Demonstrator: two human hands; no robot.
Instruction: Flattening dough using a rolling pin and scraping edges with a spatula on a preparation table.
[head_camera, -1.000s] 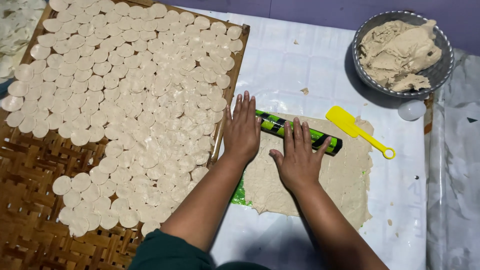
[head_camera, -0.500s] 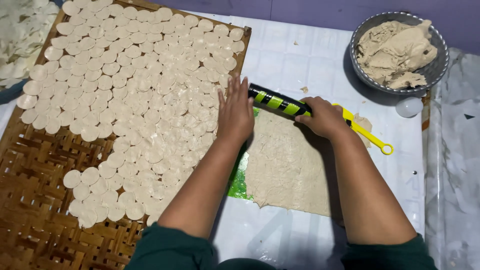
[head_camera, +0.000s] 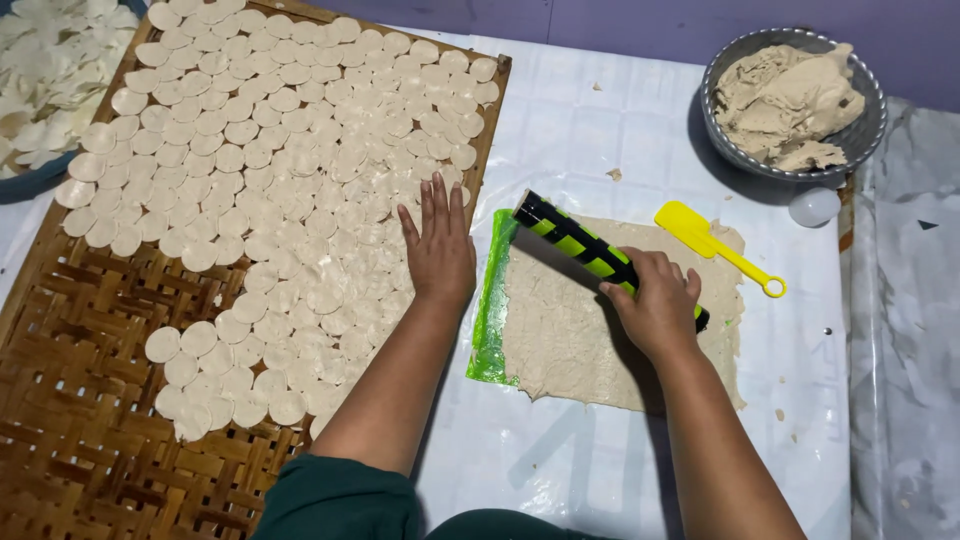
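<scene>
**Rolling Pin Gripped on Flattened Dough**

Right hand (head_camera: 660, 305) clenched around the black-and-green striped rolling pin (head_camera: 575, 243), fingers (head_camera: 640, 268) wrapped over its near end. Pin lying diagonally across the upper left part of the flattened dough sheet (head_camera: 575, 340), far end pointing up and to the left, just past the sheet's corner. Sheet spread on a green plastic mat (head_camera: 492, 310), only the mat's left strip showing from under the dough.

Left hand (head_camera: 437, 250) released and flat, palm down, fingers spread and holding nothing, resting at the right edge of the woven bamboo tray (head_camera: 90, 420), touching the small round dough discs (head_camera: 270, 150) laid out in overlapping rows there.

Yellow scraper (head_camera: 715, 245) lying at the upper right edge of the sheet, handle pointing right. Grey bowl (head_camera: 862, 135) with a lump of raw dough (head_camera: 785, 100) standing well apart at the far right of the white-covered bench (head_camera: 590, 130), a small white ball-like object (head_camera: 813, 206) just below it.
</scene>
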